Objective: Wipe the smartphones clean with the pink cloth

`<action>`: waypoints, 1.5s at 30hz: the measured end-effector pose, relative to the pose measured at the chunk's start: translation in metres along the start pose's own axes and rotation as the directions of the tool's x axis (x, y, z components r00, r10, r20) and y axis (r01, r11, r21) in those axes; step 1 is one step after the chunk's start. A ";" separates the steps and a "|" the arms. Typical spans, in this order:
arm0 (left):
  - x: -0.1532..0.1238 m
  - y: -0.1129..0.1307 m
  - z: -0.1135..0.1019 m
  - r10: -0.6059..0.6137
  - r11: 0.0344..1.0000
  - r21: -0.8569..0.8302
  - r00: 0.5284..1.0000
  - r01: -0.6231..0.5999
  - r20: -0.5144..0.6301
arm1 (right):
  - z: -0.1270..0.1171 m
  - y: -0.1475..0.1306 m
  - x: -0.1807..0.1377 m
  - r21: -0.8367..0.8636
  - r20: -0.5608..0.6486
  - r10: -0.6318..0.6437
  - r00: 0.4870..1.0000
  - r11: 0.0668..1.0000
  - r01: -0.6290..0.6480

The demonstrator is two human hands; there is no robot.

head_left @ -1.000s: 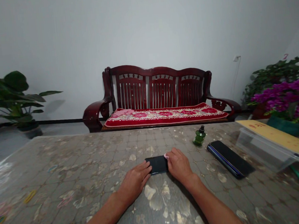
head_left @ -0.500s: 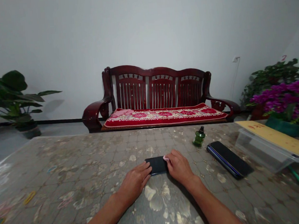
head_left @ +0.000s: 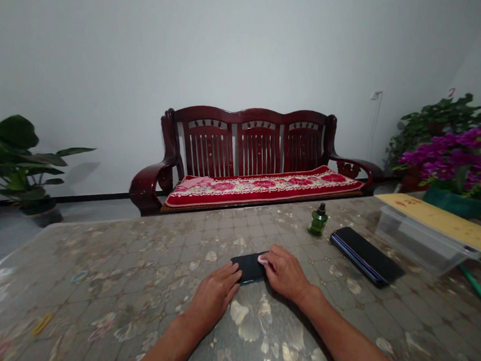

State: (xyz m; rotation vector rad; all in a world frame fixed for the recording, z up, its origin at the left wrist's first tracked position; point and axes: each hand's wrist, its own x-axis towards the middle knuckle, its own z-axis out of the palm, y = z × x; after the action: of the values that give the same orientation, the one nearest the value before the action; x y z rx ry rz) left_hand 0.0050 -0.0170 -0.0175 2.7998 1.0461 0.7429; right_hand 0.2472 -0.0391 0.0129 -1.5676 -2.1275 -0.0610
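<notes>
A small black phone (head_left: 248,267) lies flat on the patterned table (head_left: 150,301). My left hand (head_left: 214,295) rests flat on the table with fingers stretched out, its fingertips touching the phone's left end. My right hand (head_left: 285,273) covers the phone's right part, fingers pinched on a small pink pad (head_left: 263,260) pressed against the screen. A small green bottle (head_left: 317,220) with a black cap stands beyond my right hand. A larger black phone (head_left: 366,247) lies to the right.
A clear plastic box (head_left: 414,238) with a yellow lid sits at the table's right, near purple flowers (head_left: 457,156) and a green pen (head_left: 475,284). Coloured rubber bands (head_left: 42,323) lie at the left. A red wooden bench (head_left: 251,157) stands behind the table.
My right hand with the pink pad has slid a little leftward over the small phone. The left hand stays put. The view has shifted slightly.
</notes>
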 end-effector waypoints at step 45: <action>-0.008 0.003 0.000 0.037 0.999 0.038 0.997 -0.034 -0.062 | -0.003 -0.010 -0.013 -0.016 -0.038 -0.095 0.995 0.995 0.095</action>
State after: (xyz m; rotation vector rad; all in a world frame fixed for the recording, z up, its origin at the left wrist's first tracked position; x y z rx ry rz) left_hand 0.0018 -0.0243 -0.0197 2.8506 1.0322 0.8285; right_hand 0.2423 -0.0551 0.0125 -1.4606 -2.1750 -0.1380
